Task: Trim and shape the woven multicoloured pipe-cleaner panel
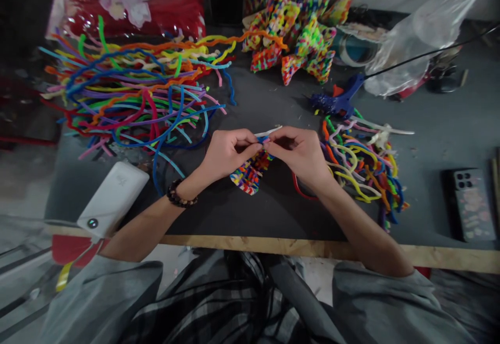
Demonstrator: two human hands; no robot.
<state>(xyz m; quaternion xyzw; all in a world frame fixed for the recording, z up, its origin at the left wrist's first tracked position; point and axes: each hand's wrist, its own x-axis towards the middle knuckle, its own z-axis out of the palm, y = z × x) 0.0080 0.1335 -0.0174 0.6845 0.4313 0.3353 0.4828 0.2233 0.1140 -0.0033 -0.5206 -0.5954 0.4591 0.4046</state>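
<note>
A small multicoloured piece woven from pipe cleaners (250, 176) hangs below my fingertips, above the dark table. My left hand (230, 152) pinches its upper edge between thumb and fingers. Opposite it, my right hand (299, 152) pinches the same edge, and the two thumbs nearly meet. A whitish strand sticks out just behind the fingers. What lies right under the fingertips is hidden. Close to the right wrist lies a pile of loose, bent pipe cleaners (357, 162).
A large heap of pipe cleaners (136, 89) covers the left. Finished woven shapes (297, 32) stand at the back. A blue glue gun (339, 102) lies right of centre, a clear plastic bag (417, 42) behind it. A power bank (115, 195) and a phone (471, 203) flank the front.
</note>
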